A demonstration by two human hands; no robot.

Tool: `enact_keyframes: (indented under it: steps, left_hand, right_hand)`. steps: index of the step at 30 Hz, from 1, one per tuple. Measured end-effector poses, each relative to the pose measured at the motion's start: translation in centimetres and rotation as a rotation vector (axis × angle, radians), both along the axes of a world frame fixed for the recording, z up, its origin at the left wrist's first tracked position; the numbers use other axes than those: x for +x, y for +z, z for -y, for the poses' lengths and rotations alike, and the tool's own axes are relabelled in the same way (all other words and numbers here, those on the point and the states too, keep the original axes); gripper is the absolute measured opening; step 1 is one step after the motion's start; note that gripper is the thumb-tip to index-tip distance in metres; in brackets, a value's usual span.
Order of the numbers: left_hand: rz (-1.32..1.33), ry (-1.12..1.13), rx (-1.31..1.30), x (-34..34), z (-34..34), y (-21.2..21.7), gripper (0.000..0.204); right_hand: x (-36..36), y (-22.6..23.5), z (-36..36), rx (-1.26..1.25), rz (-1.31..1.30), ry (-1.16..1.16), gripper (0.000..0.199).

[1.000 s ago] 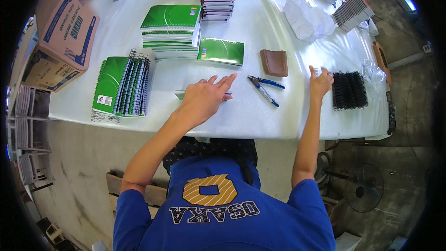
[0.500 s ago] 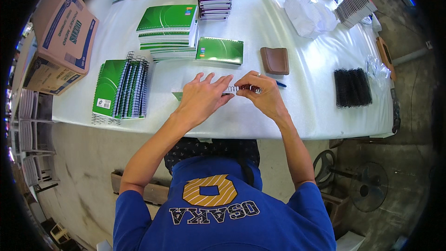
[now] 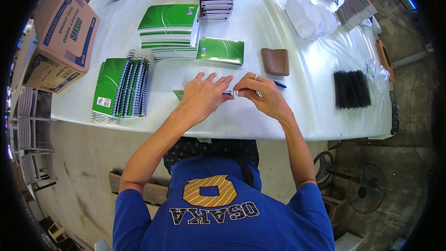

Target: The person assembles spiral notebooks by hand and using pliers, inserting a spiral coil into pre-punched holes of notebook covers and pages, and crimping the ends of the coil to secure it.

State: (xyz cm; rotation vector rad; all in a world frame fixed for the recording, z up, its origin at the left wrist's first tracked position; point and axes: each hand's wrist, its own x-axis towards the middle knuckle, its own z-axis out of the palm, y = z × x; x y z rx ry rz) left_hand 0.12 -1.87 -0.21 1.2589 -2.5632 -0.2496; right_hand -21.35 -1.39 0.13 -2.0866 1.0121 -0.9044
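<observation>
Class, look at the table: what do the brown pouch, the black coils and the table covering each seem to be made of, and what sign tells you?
Brown pouch: probably leather or imitation leather, a smooth matte brown with rounded edges. Black coils: likely plastic or coated wire binding spirals, dull black ridged rows; which one cannot be told. Table covering: seemingly thin white plastic sheeting, glossy, with wrinkles and highlights.

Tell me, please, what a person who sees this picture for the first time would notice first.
Two hands meet at the near edge of the white table: the left hand lies flat on a green notebook, while the right hand pinches its wire spiral. To the left lies a row of green spiral notebooks, behind it a green stack, and to the right a bundle of black coils.
</observation>
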Motion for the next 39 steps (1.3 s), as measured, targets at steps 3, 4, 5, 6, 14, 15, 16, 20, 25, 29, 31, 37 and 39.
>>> enact_keyframes:
  steps: [3, 4, 5, 6, 14, 15, 16, 20, 25, 29, 31, 37, 39]
  left_hand:
    - [0.026, 0.011, 0.014, 0.1, 0.0, 0.2, 0.058]
    - [0.026, 0.011, 0.012, 0.1, 0.1, 0.1, 0.058]
    - [0.001, 0.003, 0.005, 0.1, 0.1, -0.1, 0.058]
    - [-0.023, -0.005, -0.002, 0.2, 0.2, -0.2, 0.059]
    - [0.024, -0.021, 0.165, 0.1, 0.4, 1.6, 0.055]
    - [0.060, 0.000, 0.232, 0.0, 0.4, 1.8, 0.053]
    - [0.060, 0.000, 0.232, 0.0, 0.3, 1.7, 0.053]
    - [0.021, -0.040, 0.179, 0.5, 0.1, 1.8, 0.051]
    - [0.119, -0.250, 0.283, 0.8, 0.1, 2.0, 0.055]
    - [0.091, -0.279, 0.067, 0.8, -0.4, 0.0, 0.067]
    - [0.001, -0.237, -0.109, 1.5, -0.5, -0.5, 0.073]
    - [0.057, -0.010, -0.097, 2.6, 0.2, 0.7, 0.101]
    - [0.074, -0.009, 0.072, 2.5, 0.5, 0.6, 0.106]
  right_hand:
    - [-0.3, 0.0, 0.3, -0.024, -0.029, 0.028, 0.016]
    - [-0.4, 0.1, 0.2, 0.058, -0.034, 0.044, 0.016]
    - [-0.4, 0.1, 0.1, 0.143, -0.038, 0.063, 0.017]
    - [-0.1, 0.1, -0.2, 0.143, -0.036, 0.068, 0.017]
    - [0.7, 1.6, -1.7, -0.111, -0.320, -0.105, 0.028]
    - [0.9, 1.6, -1.7, -0.111, -0.321, -0.106, 0.028]
    - [1.1, 1.5, -1.8, -0.120, -0.352, -0.127, 0.023]
    - [0.5, 1.4, -0.6, 0.161, -0.523, 0.032, 0.019]
    - [-8.8, 0.7, 6.4, -0.379, -0.620, -0.107, 0.041]
    - [-12.2, 0.4, 9.4, 0.087, -0.561, -0.053, 0.050]
    - [-10.1, 2.9, 8.7, 0.288, -0.568, -0.106, 0.052]
    - [-1.9, 2.1, 5.5, 0.636, -0.272, 0.438, 0.064]
    - [-3.3, 1.2, 5.4, 0.671, 0.007, 0.516, 0.065]
